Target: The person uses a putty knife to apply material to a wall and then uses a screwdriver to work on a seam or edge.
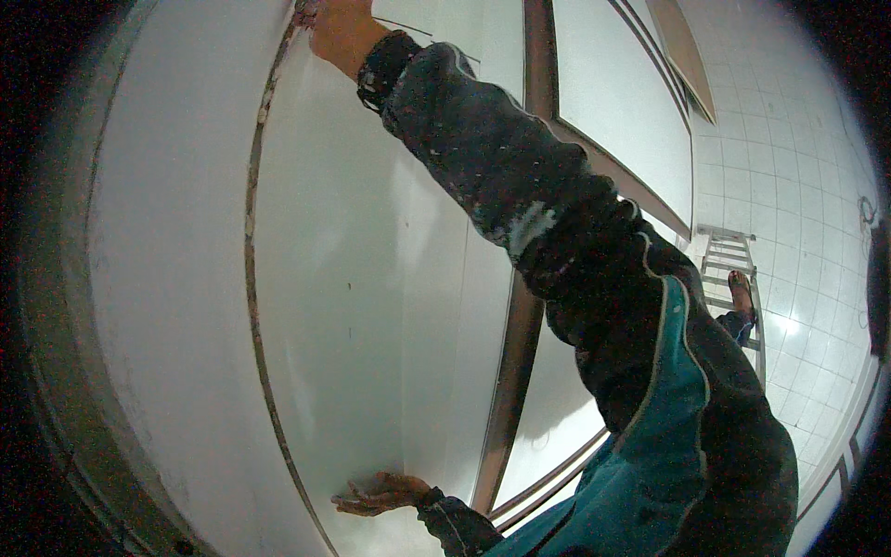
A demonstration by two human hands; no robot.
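Note:
My right hand reaches to the top edge of the view, beside a rough brown seam running along a pale panel. Its fingertips are dirty and mostly cut off by the edge, so their grip cannot be made out. At the bottom, my left hand is held over the same panel, slightly cupped, fingers stretched out. Grey-white smears mark it, and no tool shows in it. My dark sleeve has whitish stains and crosses the middle of the view.
A plain white surface lies left of the seam. Brown frame strips border the panel on the right. A metal ladder stands on the white tiled floor, with a foot on it. A brown board leans at the upper right.

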